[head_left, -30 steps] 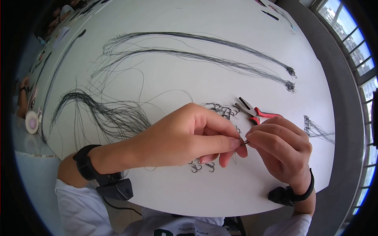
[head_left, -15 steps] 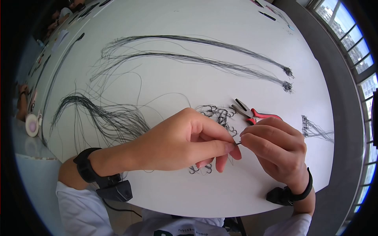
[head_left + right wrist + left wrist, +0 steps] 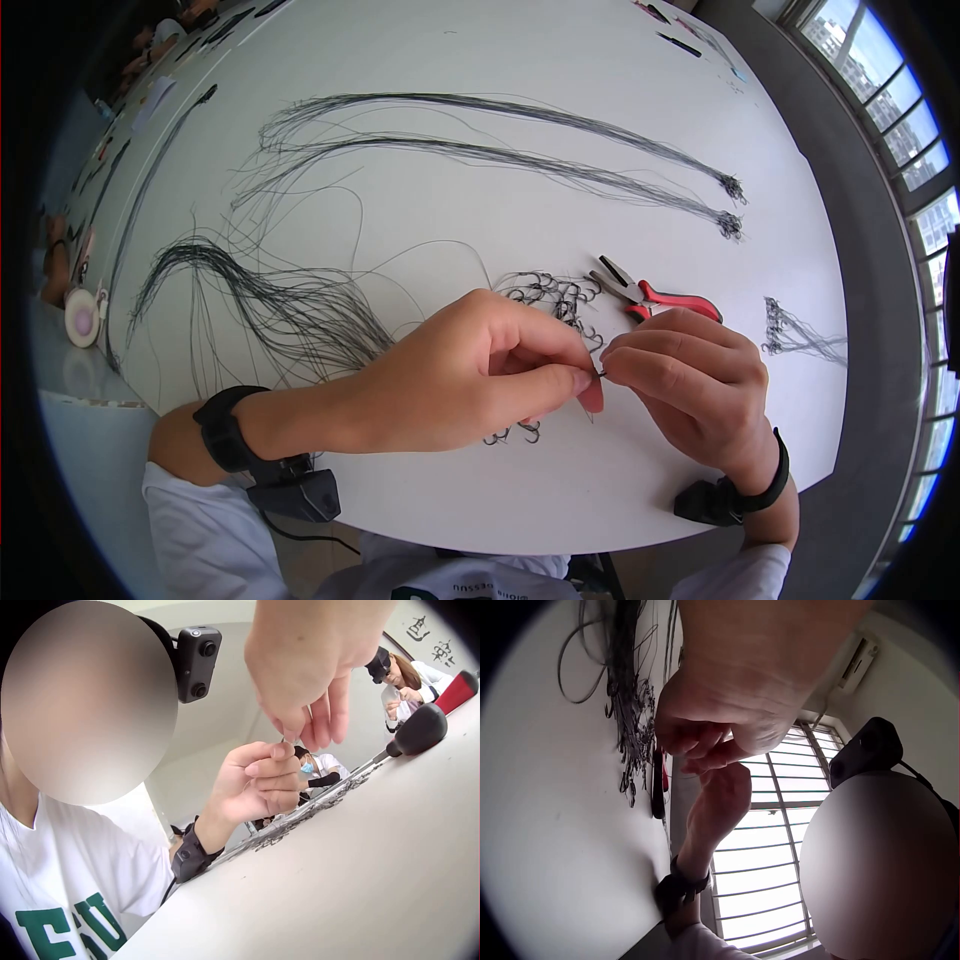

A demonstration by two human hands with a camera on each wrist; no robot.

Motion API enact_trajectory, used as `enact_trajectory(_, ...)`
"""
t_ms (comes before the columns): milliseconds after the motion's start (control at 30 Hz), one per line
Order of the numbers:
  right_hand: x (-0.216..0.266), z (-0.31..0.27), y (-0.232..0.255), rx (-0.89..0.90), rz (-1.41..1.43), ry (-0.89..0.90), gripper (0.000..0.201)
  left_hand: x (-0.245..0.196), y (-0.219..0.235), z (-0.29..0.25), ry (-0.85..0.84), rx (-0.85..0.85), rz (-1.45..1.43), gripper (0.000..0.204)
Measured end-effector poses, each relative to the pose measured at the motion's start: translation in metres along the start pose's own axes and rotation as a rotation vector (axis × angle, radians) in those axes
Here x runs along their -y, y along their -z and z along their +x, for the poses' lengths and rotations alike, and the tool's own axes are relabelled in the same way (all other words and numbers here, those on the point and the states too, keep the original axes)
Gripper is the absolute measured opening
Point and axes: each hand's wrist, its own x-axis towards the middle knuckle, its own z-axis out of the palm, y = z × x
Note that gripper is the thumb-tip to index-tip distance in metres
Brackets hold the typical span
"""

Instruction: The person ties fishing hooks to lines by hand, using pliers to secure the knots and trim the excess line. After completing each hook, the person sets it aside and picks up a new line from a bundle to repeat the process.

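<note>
Thumb and forefinger of my left hand (image 3: 510,370) pinch one end of a small dark thin piece (image 3: 601,374). My right hand (image 3: 690,385) pinches its other end, the two sets of fingertips almost meeting over the table. Most of the piece is hidden by the fingers, and I cannot tell its kind. A fine strand shows below the left fingertips. Dark fish hooks (image 3: 570,296) lie in a loose pile just beyond the hands, with several more partly under the left hand. Red-handled pliers (image 3: 675,299) rest beyond the right hand, their jaws apart.
A loose bundle of dark lines (image 3: 250,275) spreads at the left. Two long bundles (image 3: 470,145) stretch across the table farther back, with hook clusters at their right ends. A small bundle (image 3: 775,325) lies near the right edge. Other people (image 3: 401,686) sit around the table.
Both hands have shifted slightly left and nearer the body, still pinching together. The left hand's lower fingers have drawn in from where they stuck out below. The pliers stay put.
</note>
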Motion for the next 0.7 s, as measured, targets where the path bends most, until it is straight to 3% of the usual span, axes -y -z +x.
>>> enact_trajectory(200,-0.001,-0.001,0.001,0.025,0.037,-0.04,0.031,0.005,-0.002,0.001,-0.042,-0.017,-0.009,0.017)
enact_trajectory(400,-0.001,-0.001,0.001,0.039,0.038,-0.05,0.032,-0.004,0.001,0.002,0.107,-0.037,-0.03,0.016)
enact_trajectory(700,0.003,-0.002,0.001,0.068,0.064,-0.074,0.036,0.006,-0.003,0.0,-0.014,-0.079,-0.034,0.014)
